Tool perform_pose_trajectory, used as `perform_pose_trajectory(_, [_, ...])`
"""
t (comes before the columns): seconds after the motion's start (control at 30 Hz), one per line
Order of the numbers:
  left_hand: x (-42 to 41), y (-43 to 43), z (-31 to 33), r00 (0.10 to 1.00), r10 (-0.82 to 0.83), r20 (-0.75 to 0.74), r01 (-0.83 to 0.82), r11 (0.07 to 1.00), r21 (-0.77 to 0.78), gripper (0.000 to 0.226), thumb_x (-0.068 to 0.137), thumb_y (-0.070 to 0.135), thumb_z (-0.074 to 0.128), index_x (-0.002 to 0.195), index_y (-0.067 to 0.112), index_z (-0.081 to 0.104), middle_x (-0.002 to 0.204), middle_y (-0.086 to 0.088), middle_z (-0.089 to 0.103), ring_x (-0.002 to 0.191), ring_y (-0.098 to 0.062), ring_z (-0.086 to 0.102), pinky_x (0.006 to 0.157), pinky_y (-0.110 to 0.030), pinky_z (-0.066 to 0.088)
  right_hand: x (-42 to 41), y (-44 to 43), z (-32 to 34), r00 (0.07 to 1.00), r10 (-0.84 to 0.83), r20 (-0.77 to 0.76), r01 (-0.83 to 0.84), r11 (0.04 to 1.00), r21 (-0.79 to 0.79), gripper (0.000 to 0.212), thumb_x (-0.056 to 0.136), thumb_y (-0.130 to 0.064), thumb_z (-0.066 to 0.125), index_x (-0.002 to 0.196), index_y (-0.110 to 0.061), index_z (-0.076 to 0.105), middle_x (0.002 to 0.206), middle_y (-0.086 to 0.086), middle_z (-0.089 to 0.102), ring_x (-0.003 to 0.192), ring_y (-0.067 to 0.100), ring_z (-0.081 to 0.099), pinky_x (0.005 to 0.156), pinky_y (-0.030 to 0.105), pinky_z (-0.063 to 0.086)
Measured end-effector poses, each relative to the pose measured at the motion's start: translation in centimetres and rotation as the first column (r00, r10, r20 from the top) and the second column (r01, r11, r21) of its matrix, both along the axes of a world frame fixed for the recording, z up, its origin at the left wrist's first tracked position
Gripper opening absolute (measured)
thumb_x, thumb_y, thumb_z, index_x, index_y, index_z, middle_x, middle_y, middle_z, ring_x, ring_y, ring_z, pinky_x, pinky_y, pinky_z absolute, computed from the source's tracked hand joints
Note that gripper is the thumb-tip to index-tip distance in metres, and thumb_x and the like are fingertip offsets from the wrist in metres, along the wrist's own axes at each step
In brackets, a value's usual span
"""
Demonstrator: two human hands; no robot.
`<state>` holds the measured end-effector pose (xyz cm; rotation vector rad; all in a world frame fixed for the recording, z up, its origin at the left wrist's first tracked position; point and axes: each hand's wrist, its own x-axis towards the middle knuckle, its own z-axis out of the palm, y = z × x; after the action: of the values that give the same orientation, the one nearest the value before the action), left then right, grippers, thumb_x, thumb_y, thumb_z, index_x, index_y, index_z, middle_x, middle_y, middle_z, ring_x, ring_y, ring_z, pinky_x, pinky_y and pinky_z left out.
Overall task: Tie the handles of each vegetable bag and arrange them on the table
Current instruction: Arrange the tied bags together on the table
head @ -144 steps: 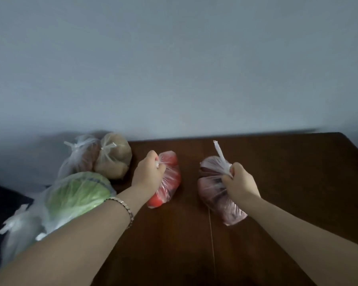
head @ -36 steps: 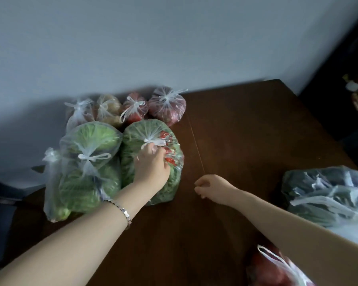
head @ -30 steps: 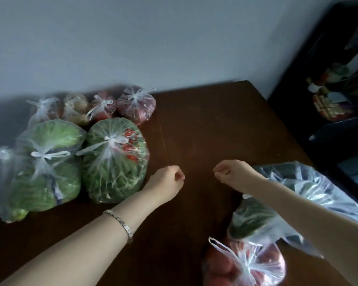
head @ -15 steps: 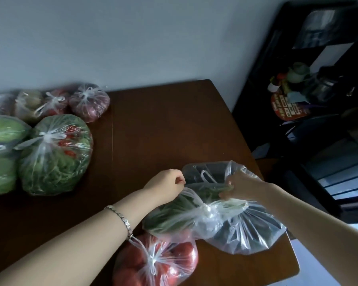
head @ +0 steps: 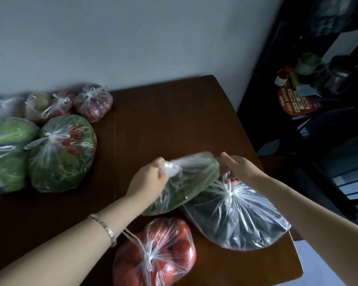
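Note:
My left hand (head: 148,182) grips the knotted top of a clear bag of green vegetables (head: 186,182) and holds it tilted above the table. My right hand (head: 239,169) is at the bag's other end with straight fingers touching it. Under that bag lies a tied bag of dark vegetables (head: 242,215). A tied bag of red tomatoes (head: 159,254) sits near the front edge. Several tied bags are grouped at the left: a green and red one (head: 62,155), a cabbage bag (head: 4,153), and small ones (head: 93,104) along the wall.
The dark wooden table (head: 163,124) ends at a right edge close to the dark bag. Beyond it stands a black shelf (head: 310,83) with bottles and containers. A grey wall runs behind the table.
My left hand took hold of the green bag's knot and lifted the bag off the dark one. My right hand let go and opened beside it. The view panned right earlier.

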<state>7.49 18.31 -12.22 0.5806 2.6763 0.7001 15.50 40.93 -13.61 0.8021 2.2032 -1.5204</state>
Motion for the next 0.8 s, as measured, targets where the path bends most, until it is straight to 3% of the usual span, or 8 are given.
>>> perform_pose_trajectory(0.07, [-1.1, -0.7, 0.4, 0.988, 0.154, -0.027, -0.154, 0.988, 0.02, 0.022, 0.093, 0.016, 0.039, 0.106, 0.007, 0.055, 0.091, -0.015, 0.063, 0.083, -0.034, 0.058, 0.065, -0.028, 0.037, 0.9, -0.2, -0.2, 0.953, 0.274, 0.127, -0.295, 0.934, 0.202, 0.055, 0.083, -0.054, 0.053, 0.118, -0.011, 0.055, 0.112, 0.008, 0.06, 0.09, 0.017, 0.058, 0.08, 0.029, 0.051])
perform_pose_trajectory(0.17, [-2.3, -1.5, 0.2, 0.97, 0.241, 0.024, -0.241, 0.97, 0.004, 0.025, 0.093, 0.021, 0.04, 0.105, 0.005, 0.054, 0.083, -0.008, 0.055, 0.072, -0.026, 0.052, 0.063, -0.029, 0.036, 1.8, -1.5, -1.6, 0.614, 0.552, 0.565, -0.788, 0.469, 0.399, 0.077, 0.07, -0.052, 0.071, 0.129, -0.012, 0.042, 0.129, 0.01, 0.042, 0.119, 0.027, 0.043, 0.099, 0.038, 0.044])
perform_pose_trajectory(0.2, [-2.5, -1.6, 0.0, 0.969, 0.243, 0.036, -0.243, 0.97, -0.009, 0.025, 0.093, 0.022, 0.04, 0.104, 0.005, 0.054, 0.081, -0.006, 0.054, 0.07, -0.025, 0.051, 0.061, -0.028, 0.036, 1.8, -2.2, -2.2, 0.549, 0.545, 0.634, -0.835, 0.327, 0.442, 0.072, 0.073, -0.049, 0.069, 0.127, -0.009, 0.044, 0.129, 0.012, 0.041, 0.119, 0.029, 0.042, 0.098, 0.038, 0.044])
perform_pose_trajectory(0.27, [-2.7, -1.8, -0.1, 0.963, 0.266, 0.052, -0.266, 0.964, -0.002, 0.022, 0.094, 0.022, 0.04, 0.1, 0.005, 0.052, 0.072, -0.001, 0.05, 0.061, -0.019, 0.049, 0.05, -0.028, 0.033, 1.5, -3.4, -2.4, 0.565, 0.531, 0.631, -0.812, 0.225, 0.538, 0.05, 0.084, -0.043, 0.057, 0.119, -0.008, 0.052, 0.125, 0.013, 0.046, 0.115, 0.027, 0.045, 0.095, 0.036, 0.044])
perform_pose_trajectory(0.3, [-2.9, -1.8, -0.2, 0.955, 0.291, 0.057, -0.293, 0.956, 0.021, 0.021, 0.094, 0.021, 0.041, 0.099, 0.005, 0.052, 0.069, 0.001, 0.047, 0.058, -0.017, 0.047, 0.047, -0.027, 0.031, 1.4, -3.5, -2.4, 0.617, 0.53, 0.581, -0.772, 0.264, 0.578, 0.041, 0.088, -0.041, 0.051, 0.114, -0.009, 0.056, 0.121, 0.012, 0.051, 0.113, 0.026, 0.048, 0.092, 0.035, 0.044])
perform_pose_trajectory(0.43, [-4.2, -2.8, -0.8, 0.912, 0.396, 0.111, -0.405, 0.91, 0.083, 0.023, 0.093, 0.02, 0.043, 0.107, 0.006, 0.054, 0.074, -0.002, 0.054, 0.061, -0.019, 0.052, 0.049, -0.026, 0.036, 1.0, -2.5, -1.9, 0.82, 0.407, 0.404, -0.569, 0.66, 0.49, 0.025, 0.093, -0.033, 0.038, 0.083, -0.014, 0.05, 0.089, 0.007, 0.059, 0.089, 0.025, 0.059, 0.068, 0.028, 0.044])
perform_pose_trajectory(0.57, [-5.6, -4.4, -1.7, 0.893, 0.425, 0.15, -0.441, 0.893, 0.094, 0.028, 0.091, 0.021, 0.043, 0.113, 0.008, 0.053, 0.092, -0.014, 0.064, 0.076, -0.031, 0.062, 0.062, -0.032, 0.046, 0.6, -2.5, -1.7, 0.898, 0.306, 0.317, -0.429, 0.773, 0.468, 0.027, 0.086, -0.031, 0.047, 0.062, -0.018, 0.045, 0.062, -0.001, 0.051, 0.057, 0.016, 0.05, 0.047, 0.024, 0.037])
perform_pose_trajectory(0.8, [-10.6, -7.7, -2.0, 0.884, 0.457, 0.099, -0.466, 0.879, 0.103, 0.027, 0.092, 0.02, 0.041, 0.116, 0.01, 0.049, 0.09, -0.013, 0.062, 0.07, -0.029, 0.059, 0.055, -0.03, 0.044, -6.0, -5.8, -0.8, 0.988, 0.074, 0.138, -0.12, 0.92, 0.372, 0.015, 0.083, -0.02, 0.057, 0.07, -0.011, 0.057, 0.073, 0.009, 0.066, 0.059, 0.021, 0.059, 0.054, 0.03, 0.047])
